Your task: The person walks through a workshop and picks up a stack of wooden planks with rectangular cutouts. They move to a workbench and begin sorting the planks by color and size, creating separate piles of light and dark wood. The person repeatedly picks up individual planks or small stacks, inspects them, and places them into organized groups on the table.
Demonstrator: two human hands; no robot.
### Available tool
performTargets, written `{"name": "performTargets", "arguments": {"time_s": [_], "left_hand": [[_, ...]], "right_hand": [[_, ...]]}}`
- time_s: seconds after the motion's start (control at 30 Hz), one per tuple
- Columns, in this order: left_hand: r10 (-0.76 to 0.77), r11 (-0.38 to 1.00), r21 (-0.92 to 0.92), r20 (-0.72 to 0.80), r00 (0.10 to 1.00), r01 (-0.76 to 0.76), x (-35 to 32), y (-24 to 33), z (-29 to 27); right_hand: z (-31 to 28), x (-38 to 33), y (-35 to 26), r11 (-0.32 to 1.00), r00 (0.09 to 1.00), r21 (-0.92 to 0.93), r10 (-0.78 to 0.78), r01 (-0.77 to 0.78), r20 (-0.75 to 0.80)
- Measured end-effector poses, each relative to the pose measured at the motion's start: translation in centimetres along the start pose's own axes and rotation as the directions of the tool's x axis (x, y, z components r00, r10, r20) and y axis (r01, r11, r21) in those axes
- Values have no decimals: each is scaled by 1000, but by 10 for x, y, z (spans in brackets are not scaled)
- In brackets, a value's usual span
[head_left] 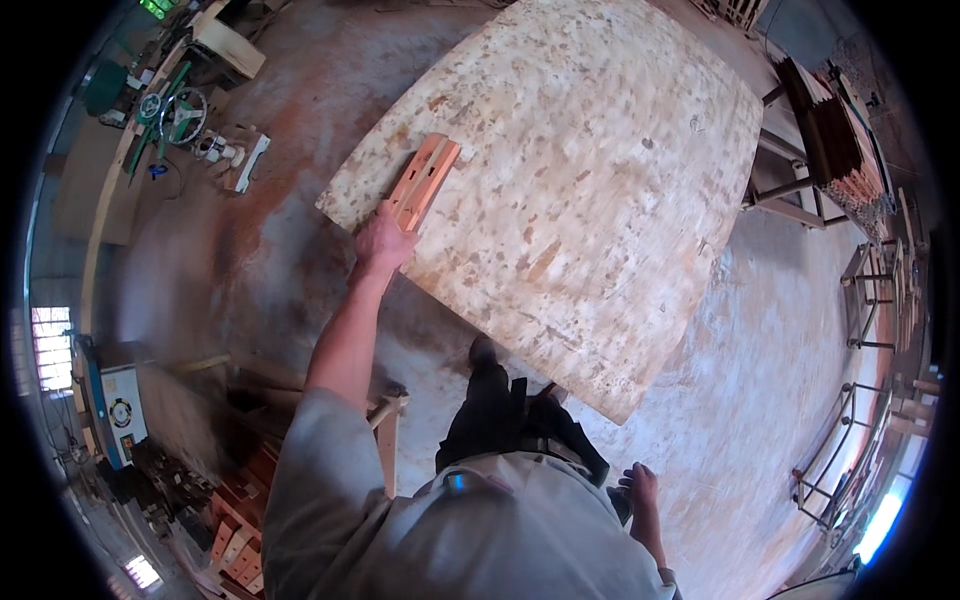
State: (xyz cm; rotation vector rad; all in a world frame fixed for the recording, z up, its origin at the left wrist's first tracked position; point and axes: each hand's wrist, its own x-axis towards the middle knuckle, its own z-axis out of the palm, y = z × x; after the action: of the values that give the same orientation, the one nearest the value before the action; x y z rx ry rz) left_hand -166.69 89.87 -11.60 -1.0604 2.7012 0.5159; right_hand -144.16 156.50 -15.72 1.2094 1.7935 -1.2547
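And the L hand is clamped round the near end of the reddish slotted wood strips, side by side, at the L corner of the blotchy pale desk, far ends pointing up & slightly R. R hand hangs down by the R hip, well apart from the desk, fingers part-curled; can't tell if it's got anything. Over on the far R, a stack of brown boards sits on a metal rack.
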Motion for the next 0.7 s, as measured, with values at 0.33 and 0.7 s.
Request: {"name": "performTargets", "arguments": {"time_s": [0.33, 0.7], "left_hand": [[18, 977, -210, -68, 998, -32, 34, -30, -19], [103, 994, 42, -57, 993, -100, 75, -63, 6]], "right_hand": [[45, -14, -18, 997, 999, 73, 25, -23, -25], [54, -20, -24, 995, 1000, 103, 0, 2, -17]]}}
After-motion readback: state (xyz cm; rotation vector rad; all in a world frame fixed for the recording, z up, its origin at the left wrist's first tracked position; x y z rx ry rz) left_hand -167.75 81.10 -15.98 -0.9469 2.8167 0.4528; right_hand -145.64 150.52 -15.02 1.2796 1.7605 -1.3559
